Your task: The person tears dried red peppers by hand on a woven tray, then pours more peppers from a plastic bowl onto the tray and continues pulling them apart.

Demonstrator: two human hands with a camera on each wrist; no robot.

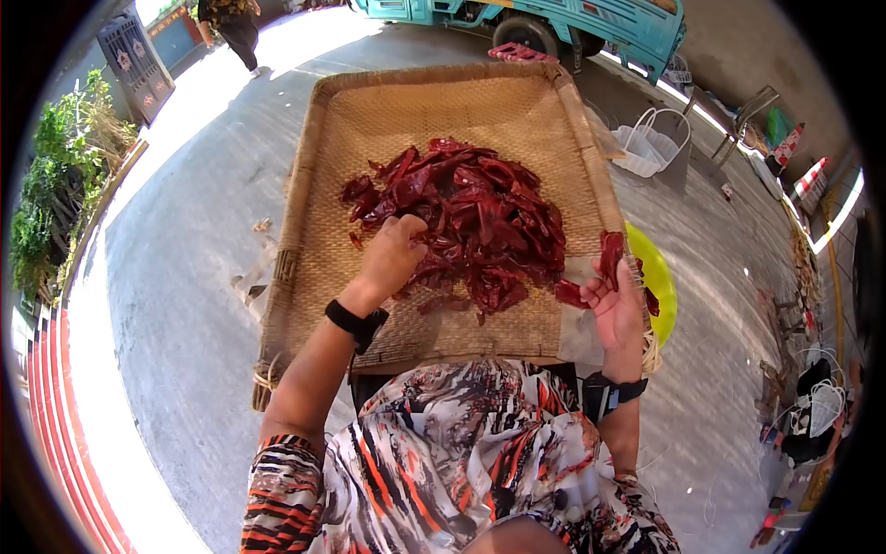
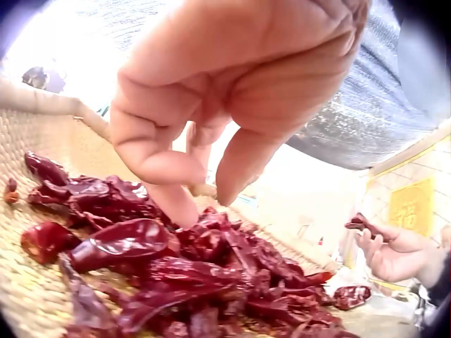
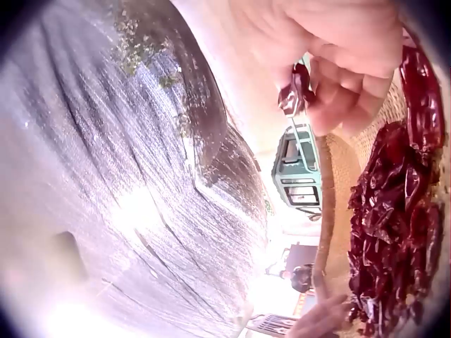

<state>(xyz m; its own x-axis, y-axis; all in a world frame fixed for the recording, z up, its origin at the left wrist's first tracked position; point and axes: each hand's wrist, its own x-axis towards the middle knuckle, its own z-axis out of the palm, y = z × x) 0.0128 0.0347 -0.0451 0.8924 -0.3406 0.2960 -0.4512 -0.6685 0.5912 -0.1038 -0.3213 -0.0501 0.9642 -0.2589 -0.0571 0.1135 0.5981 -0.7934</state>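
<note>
Grey ground (image 1: 194, 240) spread out all around, with a blue-green truck (image 1: 595, 23) parked at the far side. Nearer, a big woven tray (image 1: 415, 102) sat in front of the person. What held it up was hard to see, so a hard lean on one edge might have tipped it — and whatever lay in it would likely have slid that way. In the middle of the tray was a pile of dry red peppers (image 1: 461, 198). Below the tray's right edge, a yellow-green basin (image 1: 666, 268) peeked out.

At the near left side of the pile was the left hand (image 1: 392, 254), with its fingers bent down and a fingertip touching the peppers. Its thumb stood apart from the fingers, and nothing showed between them. Pushing too hard could have cracked the skins, since they looked dry and thin, and seeds might have dropped into the weave.

By the tray's right edge, the right hand (image 1: 620, 309) pinched one pepper (image 1: 611, 254). This seemed the riskiest spot. With a weak pinch, it could have slipped over the edge, missed the basin and landed on the ground.

Just beside those fingers lay a loose pepper (image 1: 569, 294) — one small bump could have knocked it away.
</note>
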